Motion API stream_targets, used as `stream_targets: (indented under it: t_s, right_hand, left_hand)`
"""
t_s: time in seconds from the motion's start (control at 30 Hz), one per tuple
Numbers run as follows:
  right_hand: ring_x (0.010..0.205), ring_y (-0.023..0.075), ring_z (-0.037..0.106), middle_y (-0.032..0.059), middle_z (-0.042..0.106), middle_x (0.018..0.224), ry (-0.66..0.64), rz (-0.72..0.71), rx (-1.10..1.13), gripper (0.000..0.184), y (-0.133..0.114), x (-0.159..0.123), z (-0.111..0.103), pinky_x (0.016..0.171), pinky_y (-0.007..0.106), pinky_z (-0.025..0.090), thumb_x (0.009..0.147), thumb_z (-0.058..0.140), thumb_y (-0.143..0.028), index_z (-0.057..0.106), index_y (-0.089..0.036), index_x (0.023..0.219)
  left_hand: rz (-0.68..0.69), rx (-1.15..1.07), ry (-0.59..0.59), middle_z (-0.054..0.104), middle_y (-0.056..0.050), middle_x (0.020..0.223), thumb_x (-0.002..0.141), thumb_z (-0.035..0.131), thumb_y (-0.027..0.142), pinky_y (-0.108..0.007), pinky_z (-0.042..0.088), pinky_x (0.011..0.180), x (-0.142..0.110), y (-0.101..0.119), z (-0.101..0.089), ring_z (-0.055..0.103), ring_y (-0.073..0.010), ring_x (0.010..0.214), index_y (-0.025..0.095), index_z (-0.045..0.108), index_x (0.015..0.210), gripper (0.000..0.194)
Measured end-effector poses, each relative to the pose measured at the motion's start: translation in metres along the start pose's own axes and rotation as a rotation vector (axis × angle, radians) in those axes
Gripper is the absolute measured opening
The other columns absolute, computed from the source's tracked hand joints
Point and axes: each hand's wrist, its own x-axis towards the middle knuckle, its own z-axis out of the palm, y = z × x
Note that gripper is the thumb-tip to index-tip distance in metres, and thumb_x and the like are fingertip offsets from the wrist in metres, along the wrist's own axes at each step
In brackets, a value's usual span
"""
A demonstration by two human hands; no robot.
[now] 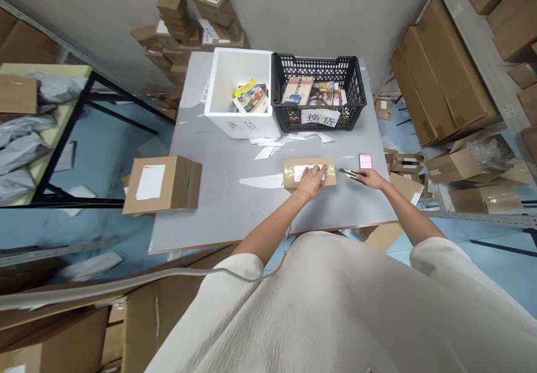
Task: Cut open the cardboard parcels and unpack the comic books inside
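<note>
A small taped cardboard box (pixel 289 173) with a white label lies on the grey table. My left hand (pixel 311 180) rests on its top, fingers apart over the label and covering part of it. To the right of the box, my right hand (pixel 370 178) is closed around a black and yellow utility knife (pixel 354 175). The knife's blade end points left toward the box's right end, with a small gap between them. Just beyond my right hand lies a phone (pixel 365 160) with a pink screen.
A white foam box (pixel 241 120) and a black plastic crate (pixel 319 121), both holding books, stand at the table's back. Paper scraps (pixel 268 148) lie before them. A larger carton (pixel 155 185) sits at the left. Stacked boxes (pixel 448 76) fill the right side.
</note>
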Motion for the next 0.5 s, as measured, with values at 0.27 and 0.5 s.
stream_targets:
  t_s: [0.27,0.5]
  right_hand:
    - [0.077,0.0223,0.067,0.0043,0.081,0.091,0.054,-0.046,0.038,0.047,-0.022,-0.011,0.013,0.07,0.032,0.053,0.104,0.059,-0.07,0.07,-0.025,0.116]
    - [0.12,0.0331,0.075,0.0103,0.082,0.13,0.085,-0.236,-0.214,0.041,-0.025,-0.018,0.021,0.106,0.046,0.06,0.111,0.059,-0.052,0.081,-0.028,0.135]
  left_hand:
    - [-0.081,-0.042,0.116,0.054,-0.021,0.167,0.105,0.052,0.014,-0.052,0.054,0.112,0.02,-0.008,-0.004,0.071,-0.0375,0.129,0.02,0.056,0.163,0.059]
    - [-0.065,0.01,0.099,0.046,-0.022,0.175,0.094,0.066,0.007,-0.052,0.049,0.115,0.032,-0.008,0.002,0.059,-0.0418,0.145,0.023,0.048,0.167,0.077]
